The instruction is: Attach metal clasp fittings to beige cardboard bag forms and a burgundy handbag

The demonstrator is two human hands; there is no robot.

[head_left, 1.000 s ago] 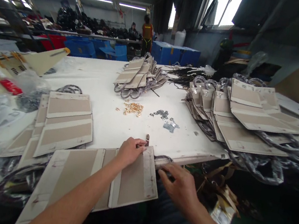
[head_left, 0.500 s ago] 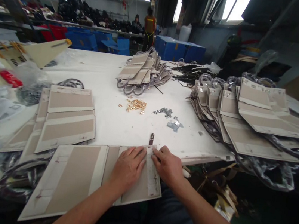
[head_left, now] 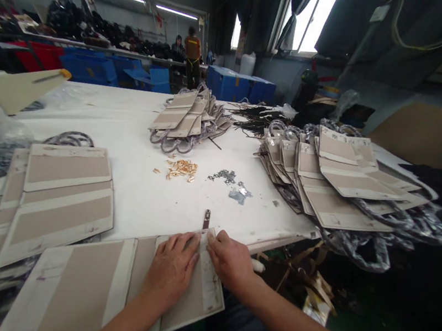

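A beige bag panel (head_left: 89,268) with pale taped borders lies unfolded at the near table edge. Across its right section my left hand (head_left: 172,263) rests flat, fingers stretched toward the top edge. My right hand (head_left: 231,259) is closed at that section's top edge, thumb and fingertips pressed together on the pale strip; whatever is between them is hidden. Just beyond the edge, between the hands, a dark strap tab (head_left: 206,218) with a metal fitting sticks out. Farther off lie gold-coloured metal pieces (head_left: 182,169) and small dark metal pieces (head_left: 225,176), with flat silvery plates (head_left: 240,194) alongside.
Similar panels with plastic-wrapped handles are stacked at left (head_left: 64,202), at the back (head_left: 179,111) and at right (head_left: 340,179). Black straps (head_left: 253,117) lie behind. Blue boxes (head_left: 234,85) and a standing person (head_left: 192,54) are in the background.
The whole view has shifted, so the table and things appear farther left and slightly lower. Both hands stay at the same place on the panel, the right fingers curled a little more tightly.
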